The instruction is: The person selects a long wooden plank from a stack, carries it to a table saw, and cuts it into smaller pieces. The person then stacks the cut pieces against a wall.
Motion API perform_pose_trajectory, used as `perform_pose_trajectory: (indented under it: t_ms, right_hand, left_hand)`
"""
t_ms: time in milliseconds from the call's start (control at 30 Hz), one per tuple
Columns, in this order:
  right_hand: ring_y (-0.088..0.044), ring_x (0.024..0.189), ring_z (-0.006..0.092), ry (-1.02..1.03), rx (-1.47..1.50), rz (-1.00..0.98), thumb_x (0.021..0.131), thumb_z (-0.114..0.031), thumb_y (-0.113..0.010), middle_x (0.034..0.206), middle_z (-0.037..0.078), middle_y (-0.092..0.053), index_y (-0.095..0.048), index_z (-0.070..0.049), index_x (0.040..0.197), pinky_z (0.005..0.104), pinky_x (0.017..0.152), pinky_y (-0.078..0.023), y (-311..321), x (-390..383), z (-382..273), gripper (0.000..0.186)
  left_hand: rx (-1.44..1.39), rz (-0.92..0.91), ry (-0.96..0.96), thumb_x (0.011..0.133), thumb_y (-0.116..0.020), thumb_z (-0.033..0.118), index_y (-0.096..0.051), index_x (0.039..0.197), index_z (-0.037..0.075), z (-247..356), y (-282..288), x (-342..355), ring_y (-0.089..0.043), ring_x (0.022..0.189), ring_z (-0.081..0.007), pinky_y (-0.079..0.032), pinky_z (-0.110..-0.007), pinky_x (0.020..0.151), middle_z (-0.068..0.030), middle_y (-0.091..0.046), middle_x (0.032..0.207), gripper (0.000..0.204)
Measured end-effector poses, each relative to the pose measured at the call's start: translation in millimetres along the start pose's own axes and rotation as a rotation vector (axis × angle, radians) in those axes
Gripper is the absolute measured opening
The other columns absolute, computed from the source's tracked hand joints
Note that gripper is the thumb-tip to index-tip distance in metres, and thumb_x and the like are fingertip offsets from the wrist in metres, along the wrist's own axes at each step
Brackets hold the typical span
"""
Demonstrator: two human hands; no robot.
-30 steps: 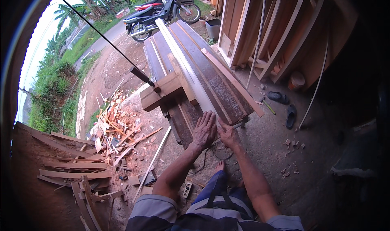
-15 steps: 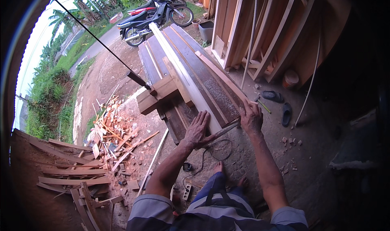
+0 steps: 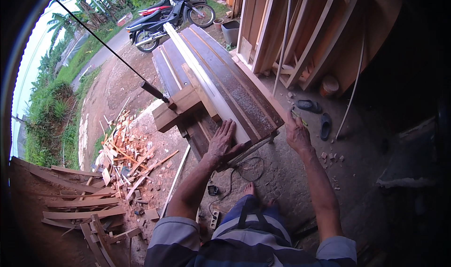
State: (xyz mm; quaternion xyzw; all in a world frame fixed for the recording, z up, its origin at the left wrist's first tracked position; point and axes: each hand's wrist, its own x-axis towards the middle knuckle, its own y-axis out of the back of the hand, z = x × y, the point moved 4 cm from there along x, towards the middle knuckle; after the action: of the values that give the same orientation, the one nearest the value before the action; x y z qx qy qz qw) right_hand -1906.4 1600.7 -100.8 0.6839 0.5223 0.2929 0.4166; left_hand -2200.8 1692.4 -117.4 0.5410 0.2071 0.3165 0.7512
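My left hand [image 3: 222, 142] lies flat near the close edge of a dark wooden worktable [image 3: 228, 79], fingers stretched out and thumb pointing right. Its fingertips rest at the near end of a long pale batten [image 3: 206, 80] that runs along the tabletop. On the right, my right hand [image 3: 298, 134] is closed around the near end of a long, thin pinkish wooden strip [image 3: 264, 91]. That strip extends away along the table's right edge. Left of the batten sits a crosspiece of wooden blocks [image 3: 181, 105], with a dark rod handle [image 3: 155, 91] rising from it.
Wood offcuts [image 3: 124, 149] are heaped on the ground at left, beside curved planks [image 3: 82, 206]. Tall wooden frames [image 3: 300, 37] stand at the far right, near dark sandals [image 3: 325, 126]. A cable [image 3: 232, 182] and power strip [image 3: 215, 220] lie by my feet. Motorbikes [image 3: 162, 20] are parked beyond.
My right hand has shifted right, taking the strip outward from the tabletop toward its right side. My left hand stays flat at the near edge. The whole view has tilted slightly.
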Motion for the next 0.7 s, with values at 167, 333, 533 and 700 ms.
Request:
perform_pose_trajectory:
  t_ms: [167,333,533,700]
  right_hand:
    - [-0.065,0.1,0.0383,-0.016,0.412,-0.133,0.101,-0.017,-0.053,0.113,0.027,-0.06,-0.034,0.001,0.156,0.0458,0.086,-0.054,38.6,-188.0,-12.3,0.061]
    - [-0.07,0.075,0.0356,-0.132,0.388,-0.2,0.1,-0.009,-0.054,0.105,0.022,-0.071,-0.042,-0.005,0.154,0.0416,0.068,-0.056,83.8,-335.9,-30.5,0.056]
    - [-0.071,0.085,0.0409,-0.026,0.183,-0.276,0.095,-0.006,-0.057,0.102,0.022,-0.071,-0.048,-0.007,0.15,0.0462,0.067,-0.057,115.1,-385.7,-37.4,0.055]
    - [-0.072,0.083,0.0383,0.0,0.084,-0.333,0.094,-0.007,-0.058,0.104,0.02,-0.071,-0.05,-0.007,0.149,0.0456,0.064,-0.057,117.6,-390.5,-42.3,0.055]
  left_hand:
    - [0.001,0.022,0.007,0.093,-0.057,0.062,-0.031,0.156,-0.002,-4.9,-7.9,-6.7,-0.023,0.155,-0.0372,-0.021,-0.046,0.126,-0.0234,-0.028,0.164,0.093]
    - [-0.03,0.027,0.01,0.09,-0.065,0.059,-0.034,0.157,0.002,-3.1,-18.9,-11.2,-0.025,0.154,-0.0343,-0.023,-0.045,0.126,-0.0197,-0.03,0.165,0.093]
    - [0.01,-0.084,-0.036,0.087,-0.069,0.06,-0.031,0.158,0.002,-17.5,-17.7,-13.3,-0.023,0.154,-0.0376,-0.023,-0.045,0.126,-0.0204,-0.026,0.166,0.099]
    - [0.006,-0.116,-0.025,0.08,-0.072,0.067,-0.029,0.158,0.003,-14.8,-18.7,-19.6,-0.024,0.154,-0.0383,-0.024,-0.046,0.126,-0.0195,-0.025,0.166,0.11]
